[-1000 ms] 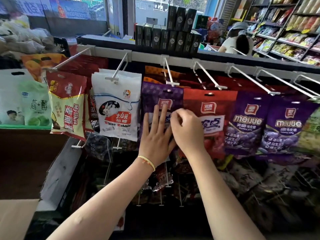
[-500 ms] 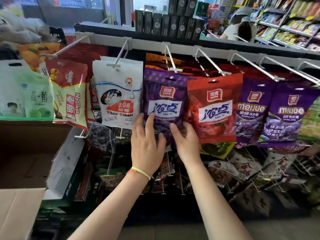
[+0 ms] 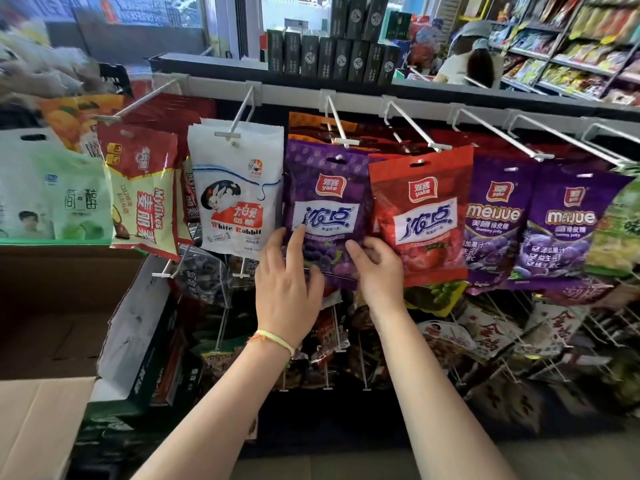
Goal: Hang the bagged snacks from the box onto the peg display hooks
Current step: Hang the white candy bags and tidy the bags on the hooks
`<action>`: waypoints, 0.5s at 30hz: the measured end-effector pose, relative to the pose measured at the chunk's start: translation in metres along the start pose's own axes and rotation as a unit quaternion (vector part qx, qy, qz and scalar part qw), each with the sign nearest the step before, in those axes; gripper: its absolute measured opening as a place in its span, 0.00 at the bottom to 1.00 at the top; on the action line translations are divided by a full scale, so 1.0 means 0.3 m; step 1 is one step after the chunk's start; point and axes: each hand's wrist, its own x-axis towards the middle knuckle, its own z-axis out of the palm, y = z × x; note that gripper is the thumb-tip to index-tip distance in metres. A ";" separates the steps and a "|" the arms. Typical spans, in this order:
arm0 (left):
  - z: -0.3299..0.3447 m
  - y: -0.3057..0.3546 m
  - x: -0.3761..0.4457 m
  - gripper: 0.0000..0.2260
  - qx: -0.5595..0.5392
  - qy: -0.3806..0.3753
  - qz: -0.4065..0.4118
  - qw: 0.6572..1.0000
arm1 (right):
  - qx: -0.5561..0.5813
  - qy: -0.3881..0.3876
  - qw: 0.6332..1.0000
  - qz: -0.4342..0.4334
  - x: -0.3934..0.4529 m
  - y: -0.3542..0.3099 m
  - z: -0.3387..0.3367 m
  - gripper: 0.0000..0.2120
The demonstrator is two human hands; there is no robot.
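Purple candy bag hangs from a white peg hook. Both arms reach up to its lower half: left hand spread with straight fingers touching it, right hand holding its bottom edge.

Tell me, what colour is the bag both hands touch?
Purple bag, seen from the head view.

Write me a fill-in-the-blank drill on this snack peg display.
1. Both hands touch the ____ Yake bag.
2. The White Rabbit bag hangs directly to that bag's ____.
3. The left hand wears a wristband; the right hand wears ____.

Missing words: purple; left; none
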 end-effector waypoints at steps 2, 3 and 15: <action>0.005 0.002 -0.002 0.26 0.006 -0.005 -0.009 1.000 | -0.073 0.032 0.995 -0.059 0.004 0.023 0.000 0.14; 0.007 0.005 -0.004 0.26 0.010 -0.007 -0.011 1.000 | -0.123 0.036 0.986 -0.107 0.001 0.029 -0.002 0.12; 0.032 0.110 0.162 0.27 0.117 0.027 0.180 0.976 | -0.321 0.230 0.870 -0.296 0.080 -0.121 -0.239 0.25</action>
